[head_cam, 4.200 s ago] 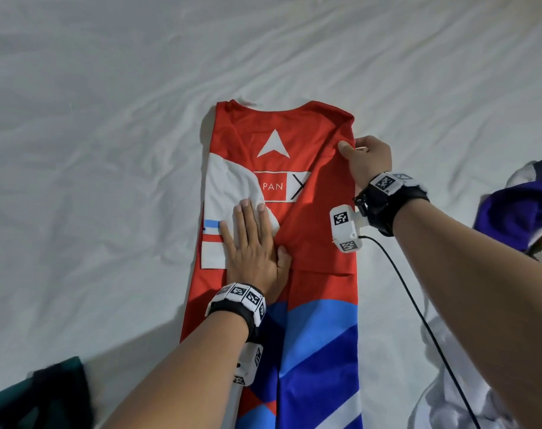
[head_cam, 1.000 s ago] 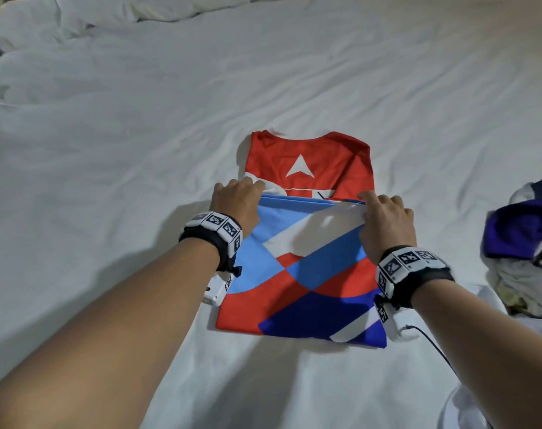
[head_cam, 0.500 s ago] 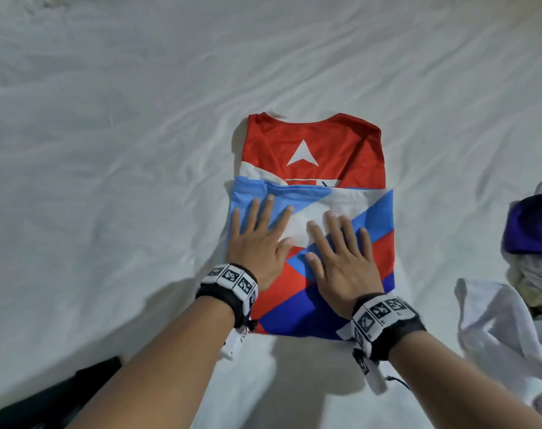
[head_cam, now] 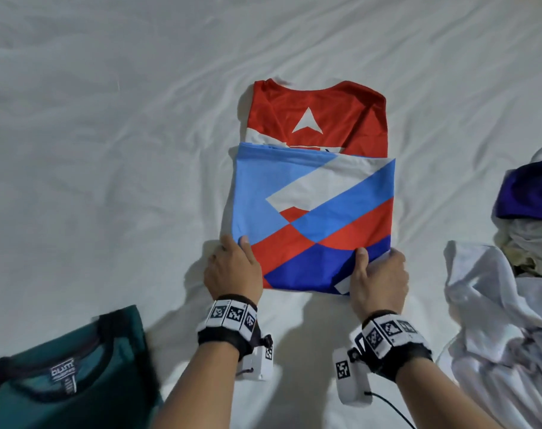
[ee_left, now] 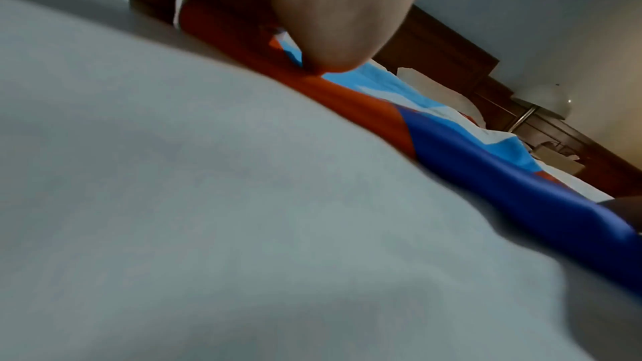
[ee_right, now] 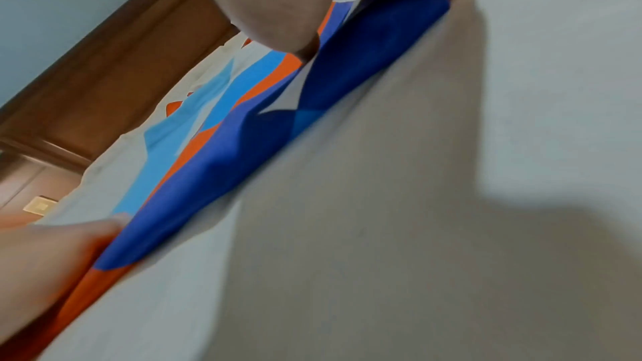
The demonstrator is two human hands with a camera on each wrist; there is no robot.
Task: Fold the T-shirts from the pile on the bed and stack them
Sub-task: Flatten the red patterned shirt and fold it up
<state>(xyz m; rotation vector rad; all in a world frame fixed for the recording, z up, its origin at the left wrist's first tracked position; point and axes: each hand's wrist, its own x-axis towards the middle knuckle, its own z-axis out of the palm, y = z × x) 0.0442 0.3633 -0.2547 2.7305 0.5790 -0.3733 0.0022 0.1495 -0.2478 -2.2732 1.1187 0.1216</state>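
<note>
T-shirt [head_cam: 313,212], smooth and colour-blocked: left hand [head_cam: 232,270] and right hand [head_cam: 378,277], earlier pressing flat, now pinch its near corners.

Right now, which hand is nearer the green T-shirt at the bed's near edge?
Left. The left hand grips the striped shirt's near left corner, just above the green T-shirt; the right hand grips the opposite corner.

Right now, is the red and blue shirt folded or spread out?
Folded: the red and blue shirt has its lower half doubled over the red top.
</note>
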